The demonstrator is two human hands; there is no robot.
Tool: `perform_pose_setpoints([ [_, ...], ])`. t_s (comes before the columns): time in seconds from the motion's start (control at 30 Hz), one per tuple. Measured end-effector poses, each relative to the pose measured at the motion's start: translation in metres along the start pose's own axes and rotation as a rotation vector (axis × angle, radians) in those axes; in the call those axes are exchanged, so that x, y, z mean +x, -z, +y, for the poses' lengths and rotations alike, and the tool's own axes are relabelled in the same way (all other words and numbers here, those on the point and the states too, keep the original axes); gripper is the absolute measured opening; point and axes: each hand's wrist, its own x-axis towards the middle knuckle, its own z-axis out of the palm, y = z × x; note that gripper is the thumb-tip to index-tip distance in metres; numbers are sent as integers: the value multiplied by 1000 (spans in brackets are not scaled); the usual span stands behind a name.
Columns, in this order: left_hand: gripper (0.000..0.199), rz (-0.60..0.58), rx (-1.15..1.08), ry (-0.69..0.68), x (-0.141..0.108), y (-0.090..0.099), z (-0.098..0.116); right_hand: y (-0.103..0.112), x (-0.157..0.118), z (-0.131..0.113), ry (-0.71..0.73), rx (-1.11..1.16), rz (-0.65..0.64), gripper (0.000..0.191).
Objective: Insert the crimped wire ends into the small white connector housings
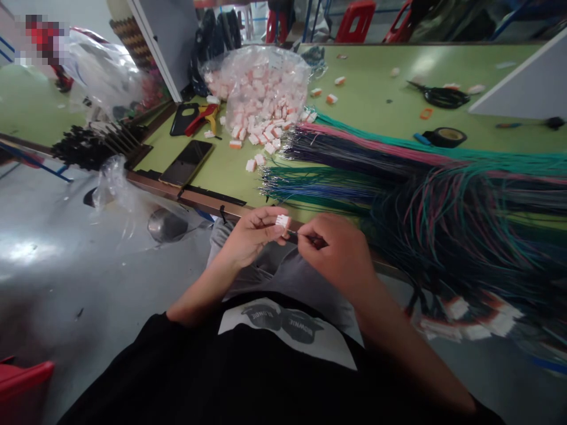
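Observation:
My left hand [254,233] pinches a small white and orange connector housing [282,221] between thumb and fingers, over my lap at the table's front edge. Close on its right, my right hand [334,245] is closed in a pinch on a thin wire [293,232], whose tip points at the housing. Whether the tip sits inside the housing I cannot tell. Beyond my hands lie bundles of green and blue wires [319,184] with bare metal terminals, and pink and dark wires [354,144] behind them.
A clear bag of connector housings [266,77] spills onto the green table [367,65]. At left lie a phone [186,162] and red-yellow pliers [201,120]. Black tape [447,137] and scissors [443,96] are at back right. Finished-looking connectors [469,321] hang off the right edge.

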Motion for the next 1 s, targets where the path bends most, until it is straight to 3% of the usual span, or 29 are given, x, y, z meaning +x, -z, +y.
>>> perform_pose_setpoints([
  [0.2,33,12,97,-21,-1,1,-2,-5,-2,4,90,-24,42,17],
  [0.4,39,73,147,110,-1,-6,-3,-18,-5,9,103,-35,55,22],
  [0.6,39,102,115,151,-1,-10,-3,-8,-1,11,-49,154,-92,12],
  [0.8,40,107,142,109,-2,-8,-3,-8,-5,8,-89,87,-140,16],
  [0.93,34,7,194,124,-5,-1,-1,10,9,14,-36,180,-345,17],
  [1.0,32,-53,222,132,-6,3,0,19,28,25,-54,116,-287,20],
])
